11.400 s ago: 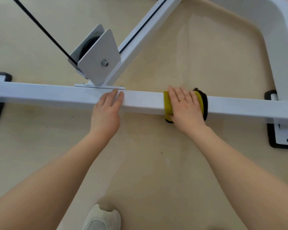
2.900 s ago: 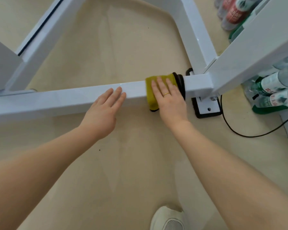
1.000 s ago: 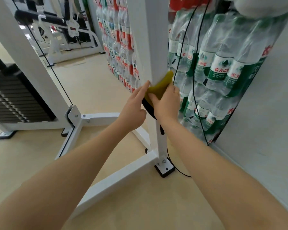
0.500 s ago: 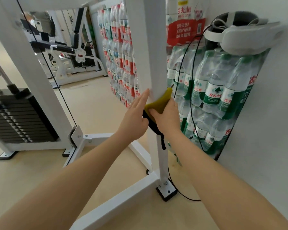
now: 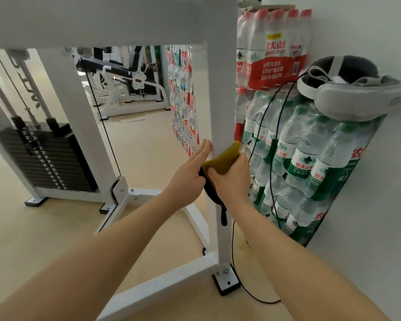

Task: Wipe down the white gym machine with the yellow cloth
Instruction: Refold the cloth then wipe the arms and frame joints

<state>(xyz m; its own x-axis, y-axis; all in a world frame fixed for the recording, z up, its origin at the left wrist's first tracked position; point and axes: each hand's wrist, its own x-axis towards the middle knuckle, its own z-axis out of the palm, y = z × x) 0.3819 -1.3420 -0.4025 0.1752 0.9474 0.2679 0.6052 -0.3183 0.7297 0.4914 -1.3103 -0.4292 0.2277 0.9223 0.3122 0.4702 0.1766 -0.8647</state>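
Observation:
The white gym machine (image 5: 220, 93) has an upright post in the middle of the view, joined to a crossbar at the top and a base beam on the floor. My right hand (image 5: 232, 179) holds the yellow cloth (image 5: 225, 159) against the post at mid height, wrapped round its right side. A black edge of the cloth hangs below the hand. My left hand (image 5: 190, 172) lies flat with straight fingers, its fingertips touching the left face of the post beside the cloth.
Shrink-wrapped packs of water bottles (image 5: 294, 163) are stacked against the wall right of the post, with a white headset (image 5: 347, 96) on top and a black cable (image 5: 234, 251) hanging down. A black weight stack (image 5: 44, 158) stands at left. More machines stand at the back.
Since the floor beam was wiped, both hands have moved to the upright post. Over the last second the view has tilted upward and the hands stay on the post with the cloth.

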